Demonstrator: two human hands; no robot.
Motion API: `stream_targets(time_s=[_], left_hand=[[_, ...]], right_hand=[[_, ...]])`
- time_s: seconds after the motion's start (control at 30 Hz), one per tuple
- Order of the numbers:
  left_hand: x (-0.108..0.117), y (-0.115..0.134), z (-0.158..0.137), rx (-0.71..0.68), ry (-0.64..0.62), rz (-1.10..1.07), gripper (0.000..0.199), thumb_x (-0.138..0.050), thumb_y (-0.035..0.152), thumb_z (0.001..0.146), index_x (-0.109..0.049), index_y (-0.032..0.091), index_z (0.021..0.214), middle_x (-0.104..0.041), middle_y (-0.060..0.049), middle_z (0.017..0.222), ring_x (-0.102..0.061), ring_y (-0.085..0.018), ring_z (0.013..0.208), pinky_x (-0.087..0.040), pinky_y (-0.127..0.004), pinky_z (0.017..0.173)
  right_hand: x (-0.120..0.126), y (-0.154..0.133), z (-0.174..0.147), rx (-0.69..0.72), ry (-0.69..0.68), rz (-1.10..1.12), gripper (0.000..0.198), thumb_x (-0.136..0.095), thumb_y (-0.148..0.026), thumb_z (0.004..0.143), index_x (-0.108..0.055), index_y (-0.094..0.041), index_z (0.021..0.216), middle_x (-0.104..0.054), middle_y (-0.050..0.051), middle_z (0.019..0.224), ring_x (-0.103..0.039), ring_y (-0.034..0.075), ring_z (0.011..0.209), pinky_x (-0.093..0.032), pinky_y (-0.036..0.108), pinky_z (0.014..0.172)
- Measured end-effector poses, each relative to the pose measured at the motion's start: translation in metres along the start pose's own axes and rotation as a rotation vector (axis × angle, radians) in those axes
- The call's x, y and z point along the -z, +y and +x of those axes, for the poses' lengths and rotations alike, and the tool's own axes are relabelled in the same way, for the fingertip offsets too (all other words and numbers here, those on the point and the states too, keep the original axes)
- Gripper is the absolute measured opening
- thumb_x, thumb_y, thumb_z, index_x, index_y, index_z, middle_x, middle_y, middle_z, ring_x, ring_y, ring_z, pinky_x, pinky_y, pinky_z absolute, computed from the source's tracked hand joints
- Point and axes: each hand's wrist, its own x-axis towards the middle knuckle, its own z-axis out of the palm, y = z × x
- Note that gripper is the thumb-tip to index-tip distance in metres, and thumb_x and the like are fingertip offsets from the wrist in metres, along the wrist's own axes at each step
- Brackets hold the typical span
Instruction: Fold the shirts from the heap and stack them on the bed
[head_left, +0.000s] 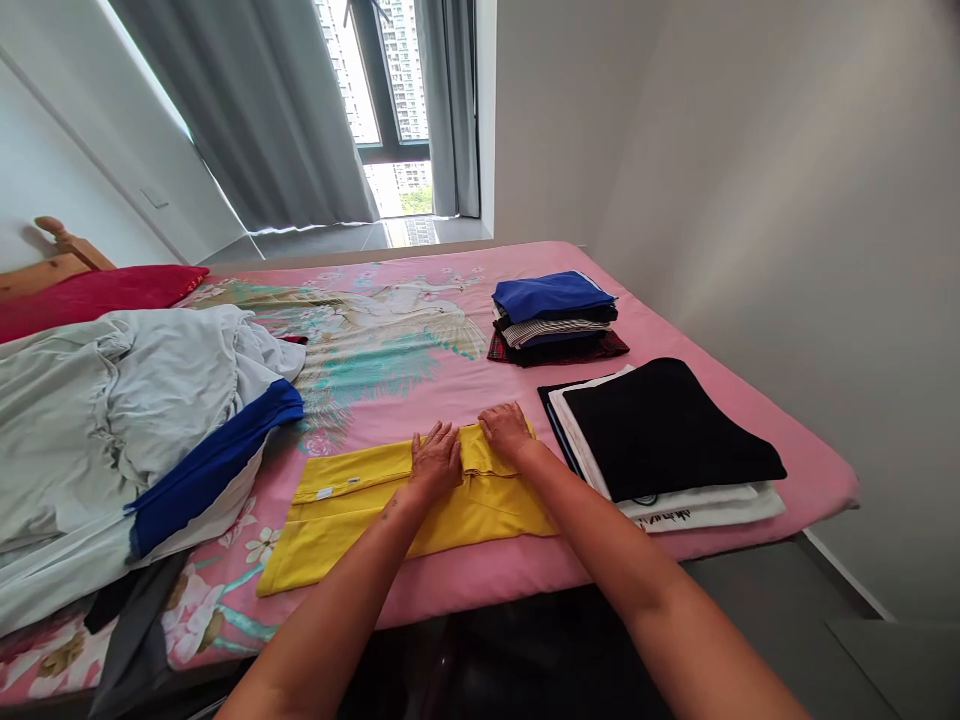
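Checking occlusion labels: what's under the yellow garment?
Pink patterned sheet shows around the yellow garment; whatever lies directly beneath is covered. Left hand and right hand on top hide parts of it.

grey curtains (255, 110) parted | daylit window (405, 80) | pale wall (750, 200) | grey floor (757, 600)

Hands (436, 458) (507, 432) palm-down, close together, arms (390, 560) (600, 540) outstretched

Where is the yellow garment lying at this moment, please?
In the head view, the yellow garment lies at lower centre on the pink bed sheet, under the left hand and right hand, left of the pile topped with black cloth.
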Motion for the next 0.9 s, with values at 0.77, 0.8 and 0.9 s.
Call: stream_targets(time_s=[0.77, 0.8, 0.9], left_hand=[[0.003, -0.016, -0.013, -0.028, -0.222, -0.013, 0.051, -0.031, 0.041, 0.092, -0.037, 0.026, 0.141, -0.031, -0.004, 0.151, -0.023, -0.024, 0.141, -0.004, -0.059, 0.112], [0.004, -0.014, -0.013, -0.02, -0.19, -0.029, 0.049, -0.032, 0.041, 0.092, -0.041, 0.026, 0.138, -0.033, -0.004, 0.15, -0.024, -0.024, 0.14, -0.005, -0.058, 0.112], [0.005, 0.002, -0.013, -0.14, -0.072, -0.066, 0.044, -0.038, 0.042, 0.09, -0.051, 0.025, 0.129, -0.043, -0.005, 0.144, -0.03, -0.023, 0.137, -0.008, -0.051, 0.115]], right_hand=[[-0.007, 0.037, -0.036, -0.241, 0.256, 0.3, 0.046, -0.034, -0.03, 0.091, -0.048, -0.011, 0.129, -0.046, 0.014, 0.138, -0.034, 0.024, 0.132, -0.02, 0.045, 0.112], [-0.002, 0.045, -0.04, -0.246, 0.36, 0.392, 0.045, -0.033, -0.03, 0.09, -0.05, -0.011, 0.126, -0.05, 0.014, 0.134, -0.039, 0.023, 0.128, -0.026, 0.043, 0.11], [0.011, 0.054, -0.055, -0.27, 0.546, 0.626, 0.04, -0.033, -0.031, 0.088, -0.055, -0.014, 0.116, -0.059, 0.013, 0.119, -0.052, 0.021, 0.113, -0.04, 0.037, 0.1]])
